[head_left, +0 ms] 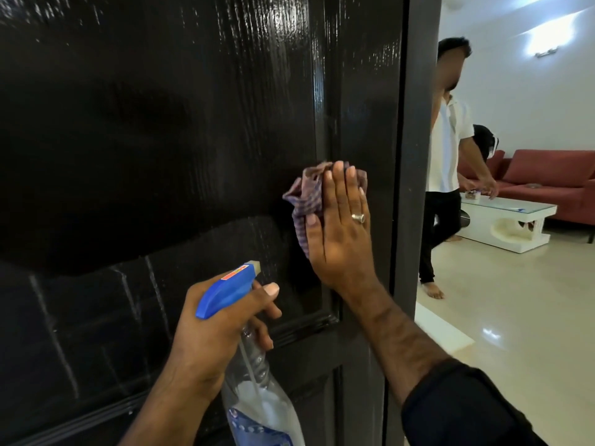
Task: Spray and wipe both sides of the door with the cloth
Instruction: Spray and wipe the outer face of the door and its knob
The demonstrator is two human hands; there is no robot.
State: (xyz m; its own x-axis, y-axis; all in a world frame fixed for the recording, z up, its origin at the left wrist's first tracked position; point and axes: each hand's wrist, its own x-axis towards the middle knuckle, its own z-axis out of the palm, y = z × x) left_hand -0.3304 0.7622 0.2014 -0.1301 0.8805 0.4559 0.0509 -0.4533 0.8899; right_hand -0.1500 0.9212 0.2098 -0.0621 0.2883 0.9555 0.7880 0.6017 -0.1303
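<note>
place: home living room | signs: red sofa [547, 175], white coffee table [512, 220], dark door [161, 156]

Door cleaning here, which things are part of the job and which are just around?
Part of the job:
door
cloth, pressed flat by the right hand
spray bottle, gripped by the left hand

Just around:
red sofa
white coffee table
another person
wall light

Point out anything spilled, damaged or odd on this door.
Nothing damaged. Pale liquid streaks run down the door at lower left, still unwiped. The right hand presses the cloth higher up; the left hand holds the spray bottle.
</note>
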